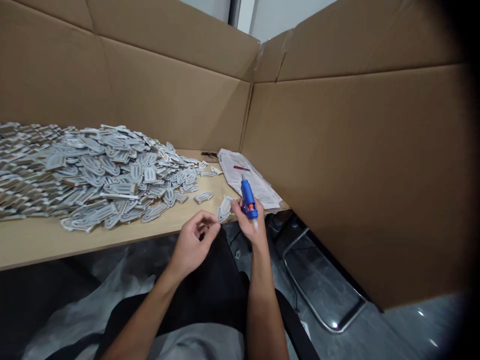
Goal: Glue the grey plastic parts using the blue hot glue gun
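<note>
My right hand [250, 226] is wrapped round a blue hot glue gun [247, 194], its nozzle pointing away from me over the table edge. A clear glue stick [255, 224] sticks out of its rear end. My left hand [195, 240] is beside it at the table's front edge, fingers curled and thumb brought towards the index finger. What it pinches, if anything, I cannot make out. A flat grey slotted piece [225, 209] with a pointed end is between the two hands, near the left fingertips. Another such piece [203, 197] lies on the tabletop farther back.
A large heap of similar grey pieces [123, 170] covers the table's left side. Printed paper [243, 175] with a red pen-like item [240, 168] lies at the right end. Cardboard walls [168, 85] stand behind and to the right. A metal chair frame [333, 327] is below right.
</note>
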The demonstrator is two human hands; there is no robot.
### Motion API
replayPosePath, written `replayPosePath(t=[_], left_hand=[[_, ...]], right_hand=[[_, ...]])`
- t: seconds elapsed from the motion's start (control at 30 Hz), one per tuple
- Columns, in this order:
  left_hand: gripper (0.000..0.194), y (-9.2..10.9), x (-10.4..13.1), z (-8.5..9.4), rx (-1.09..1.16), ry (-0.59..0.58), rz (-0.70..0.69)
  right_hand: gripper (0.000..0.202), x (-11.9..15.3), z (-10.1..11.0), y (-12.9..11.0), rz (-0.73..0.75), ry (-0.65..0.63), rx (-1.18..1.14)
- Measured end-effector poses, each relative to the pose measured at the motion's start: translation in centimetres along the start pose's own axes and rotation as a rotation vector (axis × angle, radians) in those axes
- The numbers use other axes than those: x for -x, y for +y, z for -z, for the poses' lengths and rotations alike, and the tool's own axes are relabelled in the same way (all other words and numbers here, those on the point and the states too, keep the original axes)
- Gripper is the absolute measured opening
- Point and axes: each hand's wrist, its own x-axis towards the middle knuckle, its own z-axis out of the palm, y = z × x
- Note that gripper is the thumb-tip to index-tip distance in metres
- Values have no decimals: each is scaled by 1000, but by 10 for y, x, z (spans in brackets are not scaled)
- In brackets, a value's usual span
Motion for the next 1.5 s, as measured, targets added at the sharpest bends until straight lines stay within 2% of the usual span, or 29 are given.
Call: replayPosePath(t=[0.07, 0.1, 0.23, 0.33, 0.63, 0.77, 0.87, 1.13, 1.23, 1.37, 1.5], left_hand=[[27, 2, -7, 3, 30, 90, 26], [30, 3, -11, 4, 91, 63, 83], [32, 5, -21, 4, 470, -217, 306], [27, 4, -20, 3, 605, -281, 342], [32, 6, -16, 6, 603, -258, 291], [30, 4, -16, 5, 589, -232, 270], [27, 3, -16, 4, 603, -210, 242], [20, 5, -16, 3, 592, -247, 172], [19, 9, -16, 2, 595, -254, 170], [20, 12, -16, 2, 614, -228, 194], [19, 11, -16, 2, 614, -224, 204]], right_hand=[[35, 0, -1, -3, -33, -32, -60], [36, 1, -2, -4, -52, -46, -89], [37, 3, -5, -9, -101, -75, -171], [36, 5, -7, -14, -98, -91, -214], [27, 8, 2, -43, -24, -110, -50], [24, 11, 5, -52, -31, -195, -138], [26, 12, 4, -54, -28, -260, -160], [23, 11, -1, -49, -44, -282, -219], [22, 11, 1, -46, -78, -310, -301], [28, 11, 8, -43, -167, -311, -539], [35, 7, 14, -46, -178, -248, -713]])
